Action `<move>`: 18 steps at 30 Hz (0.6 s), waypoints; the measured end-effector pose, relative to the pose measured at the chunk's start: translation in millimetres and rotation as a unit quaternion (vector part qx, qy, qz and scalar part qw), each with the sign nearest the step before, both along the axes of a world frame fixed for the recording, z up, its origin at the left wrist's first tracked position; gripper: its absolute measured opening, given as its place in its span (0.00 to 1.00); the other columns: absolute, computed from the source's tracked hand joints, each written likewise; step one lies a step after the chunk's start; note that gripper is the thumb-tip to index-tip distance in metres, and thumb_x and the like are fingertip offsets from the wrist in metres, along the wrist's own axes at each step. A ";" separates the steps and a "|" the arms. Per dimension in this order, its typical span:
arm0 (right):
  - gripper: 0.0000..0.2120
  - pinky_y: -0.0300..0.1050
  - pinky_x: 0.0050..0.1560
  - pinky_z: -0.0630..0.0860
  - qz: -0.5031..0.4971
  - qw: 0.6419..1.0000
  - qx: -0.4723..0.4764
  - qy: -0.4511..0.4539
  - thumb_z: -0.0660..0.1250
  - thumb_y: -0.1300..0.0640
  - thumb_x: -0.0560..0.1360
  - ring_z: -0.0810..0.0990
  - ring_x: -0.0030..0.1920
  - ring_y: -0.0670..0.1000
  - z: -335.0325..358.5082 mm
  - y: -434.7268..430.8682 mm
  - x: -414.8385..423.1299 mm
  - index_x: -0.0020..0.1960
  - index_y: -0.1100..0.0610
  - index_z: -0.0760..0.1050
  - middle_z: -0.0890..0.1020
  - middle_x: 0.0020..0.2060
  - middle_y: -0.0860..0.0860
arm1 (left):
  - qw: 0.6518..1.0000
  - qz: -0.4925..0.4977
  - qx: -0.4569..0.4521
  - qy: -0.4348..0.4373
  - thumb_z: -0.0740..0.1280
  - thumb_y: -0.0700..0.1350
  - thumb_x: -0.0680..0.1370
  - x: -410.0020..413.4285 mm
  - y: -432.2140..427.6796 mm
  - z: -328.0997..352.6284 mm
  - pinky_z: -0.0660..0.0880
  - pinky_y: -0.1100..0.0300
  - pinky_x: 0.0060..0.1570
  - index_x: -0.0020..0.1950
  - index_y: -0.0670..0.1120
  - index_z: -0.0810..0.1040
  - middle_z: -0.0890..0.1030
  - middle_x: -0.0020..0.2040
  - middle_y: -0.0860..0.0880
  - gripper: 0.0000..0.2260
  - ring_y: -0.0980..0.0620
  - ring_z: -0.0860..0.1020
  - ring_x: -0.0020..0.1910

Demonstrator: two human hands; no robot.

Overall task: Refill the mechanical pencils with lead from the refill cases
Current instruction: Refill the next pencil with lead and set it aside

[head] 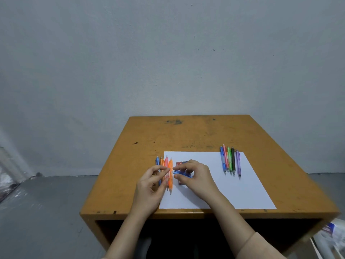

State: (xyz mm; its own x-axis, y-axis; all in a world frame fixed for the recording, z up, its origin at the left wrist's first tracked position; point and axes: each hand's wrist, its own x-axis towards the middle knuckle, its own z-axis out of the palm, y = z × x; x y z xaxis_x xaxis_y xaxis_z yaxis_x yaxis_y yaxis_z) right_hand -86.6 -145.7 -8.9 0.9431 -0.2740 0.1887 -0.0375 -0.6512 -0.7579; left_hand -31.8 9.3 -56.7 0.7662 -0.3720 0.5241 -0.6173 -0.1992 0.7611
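Note:
My right hand (196, 176) grips a small blue refill case (182, 174) just above the white paper (233, 191). My left hand (153, 184) hovers beside it, thumb and forefinger drawn together close to the case's left end; whether they pinch anything is too small to see. Under my left fingers lies a row of mechanical pencils (170, 174), blue, orange, pink and orange, tips toward me. A red refill case (178, 163) and a dark one (184, 162) lie just beyond my right hand. A second row of pencils (230, 161), blue, pink, green, black and purple, lies at the paper's far right.
The worn yellow-brown desk (196, 133) stands against a grey wall, with its front edge near my forearms. Grey floor lies to the left. White packaging (334, 238) sits low at the right.

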 end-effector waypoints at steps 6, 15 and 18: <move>0.10 0.28 0.40 0.71 0.002 1.000 0.015 -0.020 0.72 0.55 0.73 0.76 0.42 0.44 0.2 0.5 1.5 0.54 0.50 0.82 0.80 0.46 0.48 | 1.000 -0.011 0.000 -0.009 0.71 0.34 0.73 -0.2 -0.4 -1.1 0.76 0.69 0.40 0.59 0.54 0.79 0.76 0.57 0.56 0.19 0.56 0.76 0.52; 0.09 0.25 0.39 0.69 -0.002 0.994 0.075 -0.084 0.69 0.56 0.75 0.77 0.45 0.39 24.5 -6.5 -2.5 0.52 0.44 0.80 0.80 0.46 0.40 | 1.000 0.014 0.006 0.011 0.72 0.39 0.73 -1.7 2.0 0.8 0.71 0.71 0.34 0.61 0.51 0.79 0.77 0.54 0.55 0.17 0.57 0.76 0.43; 0.12 0.32 0.46 0.74 0.036 0.980 0.158 -0.114 0.68 0.60 0.75 0.78 0.48 0.40 34.1 -6.7 -5.1 0.48 0.41 0.79 0.83 0.45 0.41 | 1.000 0.018 0.006 0.017 0.72 0.40 0.73 -2.5 2.7 1.3 0.72 0.70 0.34 0.61 0.51 0.79 0.78 0.53 0.56 0.17 0.56 0.76 0.44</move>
State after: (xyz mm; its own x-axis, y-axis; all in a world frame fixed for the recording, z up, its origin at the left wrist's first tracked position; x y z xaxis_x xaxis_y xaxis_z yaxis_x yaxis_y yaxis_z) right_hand -91.7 -152.4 25.2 0.9054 -0.2866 0.3132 0.1934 -0.3782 -0.9053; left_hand -34.3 12.0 -55.4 0.7957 -0.3503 0.4941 -0.5843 -0.2292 0.7785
